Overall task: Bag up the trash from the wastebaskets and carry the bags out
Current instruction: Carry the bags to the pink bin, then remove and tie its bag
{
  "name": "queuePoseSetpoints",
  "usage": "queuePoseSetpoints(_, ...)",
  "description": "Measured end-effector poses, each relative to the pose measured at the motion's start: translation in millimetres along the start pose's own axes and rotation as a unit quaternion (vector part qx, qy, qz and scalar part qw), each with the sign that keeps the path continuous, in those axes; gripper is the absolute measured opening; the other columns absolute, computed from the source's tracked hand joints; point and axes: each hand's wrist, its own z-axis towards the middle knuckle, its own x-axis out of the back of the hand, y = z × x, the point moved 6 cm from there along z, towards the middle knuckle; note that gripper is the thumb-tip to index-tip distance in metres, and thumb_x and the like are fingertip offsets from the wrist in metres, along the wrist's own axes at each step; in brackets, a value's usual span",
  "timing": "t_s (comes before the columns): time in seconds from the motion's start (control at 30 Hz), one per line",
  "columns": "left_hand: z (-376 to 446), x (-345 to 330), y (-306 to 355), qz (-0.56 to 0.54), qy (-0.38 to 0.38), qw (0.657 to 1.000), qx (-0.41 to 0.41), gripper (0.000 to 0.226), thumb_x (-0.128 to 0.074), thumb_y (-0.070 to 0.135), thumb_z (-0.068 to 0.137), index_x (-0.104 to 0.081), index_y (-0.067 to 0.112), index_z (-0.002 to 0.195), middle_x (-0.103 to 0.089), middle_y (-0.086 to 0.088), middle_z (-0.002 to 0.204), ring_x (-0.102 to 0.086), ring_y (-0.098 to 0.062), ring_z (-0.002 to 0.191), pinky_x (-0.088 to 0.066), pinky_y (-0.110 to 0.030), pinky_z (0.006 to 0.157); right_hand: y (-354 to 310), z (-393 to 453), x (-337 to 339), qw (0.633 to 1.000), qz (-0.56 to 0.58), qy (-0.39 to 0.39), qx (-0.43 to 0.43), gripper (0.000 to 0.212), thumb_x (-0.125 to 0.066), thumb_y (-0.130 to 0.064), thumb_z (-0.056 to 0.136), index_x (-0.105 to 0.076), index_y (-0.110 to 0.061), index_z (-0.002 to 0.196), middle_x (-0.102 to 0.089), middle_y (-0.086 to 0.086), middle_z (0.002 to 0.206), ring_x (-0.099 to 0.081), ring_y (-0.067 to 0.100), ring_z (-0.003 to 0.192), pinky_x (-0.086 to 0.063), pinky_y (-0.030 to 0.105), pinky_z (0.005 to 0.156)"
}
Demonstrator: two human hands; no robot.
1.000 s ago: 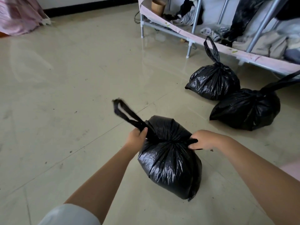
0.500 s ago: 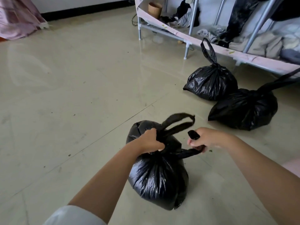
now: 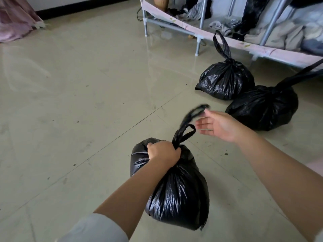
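Observation:
A full black trash bag (image 3: 176,194) stands on the tiled floor in front of me. My left hand (image 3: 161,154) is closed around its gathered neck, just below the two handle loops (image 3: 187,130) that stick up to the right; the upper loop is blurred. My right hand (image 3: 216,126) hovers open beside those loops, fingers spread, holding nothing. Two more tied black bags sit further right: one (image 3: 225,79) by the rack and a larger one (image 3: 264,107) close behind my right hand.
A metal-framed clothes rack (image 3: 197,41) with a pink fabric edge and heaped clothes runs along the back right. Pink cloth (image 3: 14,23) hangs at the far left. The shiny tiled floor (image 3: 78,102) stretches to the left and centre.
My right hand has let go of the handle strip and opened. My left hand has shifted its grip down onto the bag's neck, and the handle loops now stand up to the right.

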Motion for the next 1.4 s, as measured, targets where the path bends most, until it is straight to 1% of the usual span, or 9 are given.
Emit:
queuePoseSetpoints(0.13, 3.7, 4.6, -7.6, -0.226, -0.050, 0.972, 0.038, 0.034, -0.043, 0.036, 0.088, -0.052, 0.009, 0.070, -0.052, 0.000, 0.064, -0.054, -0.022, 0.068, -0.038, -0.026, 0.059, -0.9, 2.7, 12.3, 0.953, -0.293, 0.062, 0.053, 0.046, -0.045, 0.007, 0.084, -0.048, -0.013, 0.125, -0.052, 0.005, 0.132, -0.047, 0.016, 0.118, -0.042, 0.028, 0.091)
queuePoseSetpoints(0.27, 0.7, 6.8, -0.8, -0.321, -0.078, 0.944, -0.015, 0.032, -0.045, 0.028, 0.085, -0.062, 0.002, 0.081, -0.061, -0.005, 0.065, -0.056, -0.022, 0.067, -0.043, -0.030, 0.065, 3.4, 7.3, -19.7, 0.780, -0.617, 0.007, 0.106, 0.087, -0.057, 0.003, 0.076, -0.013, -0.029, 0.144, -0.003, -0.004, 0.157, 0.000, 0.022, 0.144, -0.019, 0.039, 0.113)
queuePoseSetpoints(0.33, -3.0, 3.5, 4.9, -0.339, -0.125, 0.931, -0.045, 0.030, -0.043, 0.022, 0.085, -0.060, -0.001, 0.076, -0.057, 0.002, 0.040, -0.053, -0.011, 0.048, -0.042, -0.023, 0.056, 13.2, 13.3, -29.0, 0.712, -0.697, -0.017, 0.080, 0.077, -0.054, -0.001, 0.078, -0.021, -0.031, 0.142, -0.013, -0.005, 0.155, -0.002, 0.025, 0.144, -0.015, 0.047, 0.114)
queuePoseSetpoints(0.47, -6.8, 7.0, 6.7, -0.442, -0.179, 0.878, -0.038, 0.029, -0.037, 0.011, 0.088, -0.046, 0.008, 0.060, -0.046, 0.001, 0.023, -0.034, -0.005, 0.021, -0.028, -0.017, 0.033, 11.8, 12.2, -35.2, 0.744, -0.664, -0.034, 0.065, 0.026, -0.039, -0.003, 0.084, -0.062, -0.004, 0.096, -0.063, 0.019, 0.103, -0.055, 0.031, 0.102, -0.036, 0.032, 0.077)
queuePoseSetpoints(0.63, -5.8, 9.6, -6.5, -0.724, -0.219, 0.654, 0.031, 0.031, -0.020, 0.005, 0.092, -0.047, 0.007, 0.077, -0.050, -0.003, 0.032, -0.042, -0.013, 0.025, -0.034, -0.011, 0.032, -21.9, -0.2, -38.2, 0.766, -0.638, -0.031, 0.076, 0.031, -0.041, -0.005, 0.082, -0.039, -0.004, 0.051, -0.034, 0.008, 0.056, -0.035, 0.022, 0.061, -0.025, 0.031, 0.058)
queuePoseSetpoints(0.7, -8.2, 7.4, -9.6, -0.743, -0.250, 0.620, 0.037, 0.032, -0.019, 0.006, 0.093, -0.047, 0.008, 0.078, -0.058, -0.005, 0.039, -0.053, -0.016, 0.032, -0.043, -0.013, 0.037, -39.3, -9.6, -43.4, 0.789, -0.609, -0.052, 0.059, 0.040, -0.046, -0.017, 0.084, -0.032, -0.008, 0.048, -0.026, 0.003, 0.052, -0.025, 0.018, 0.050, -0.019, 0.028, 0.050)
queuePoseSetpoints(0.93, 1.1, 14.4, -16.1, -0.761, -0.237, 0.603, 0.041, 0.034, -0.019, 0.002, 0.092, -0.049, 0.013, 0.082, -0.072, -0.010, 0.055, -0.068, -0.017, 0.048, -0.050, -0.016, 0.045, -29.5, -26.1, -75.6, 0.737, -0.664, -0.121, -0.013, 0.043, -0.036, -0.030, 0.093, -0.053, -0.019, 0.055, -0.036, -0.001, 0.043, -0.033, 0.009, 0.025, -0.029, 0.013, 0.033)
queuePoseSetpoints(1.27, 14.9, 19.5, -43.0, -0.809, -0.048, 0.581, 0.081, 0.028, -0.044, -0.006, 0.088, -0.057, 0.010, 0.070, -0.064, 0.005, 0.043, -0.047, -0.002, 0.031, -0.047, -0.014, 0.045, 19.6, -10.4, -58.8, 0.838, -0.506, -0.195, -0.061, 0.040, -0.032, -0.025, 0.098, -0.057, -0.019, 0.068, -0.040, -0.008, 0.034, -0.038, 0.001, 0.034, -0.035, 0.006, 0.041)
queuePoseSetpoints(1.4, 12.4, 15.4, -43.8, -0.775, -0.067, 0.625, 0.060, 0.032, -0.050, -0.014, 0.083, -0.051, 0.011, 0.063, -0.059, 0.006, 0.039, -0.050, -0.005, 0.038, -0.048, -0.016, 0.045, 21.9, -6.0, -53.0, 0.769, -0.605, -0.194, -0.069, 0.039, -0.036, -0.029, 0.096, -0.057, -0.023, 0.063, -0.051, -0.008, 0.045, -0.046, -0.001, 0.039, -0.036, 0.009, 0.049)
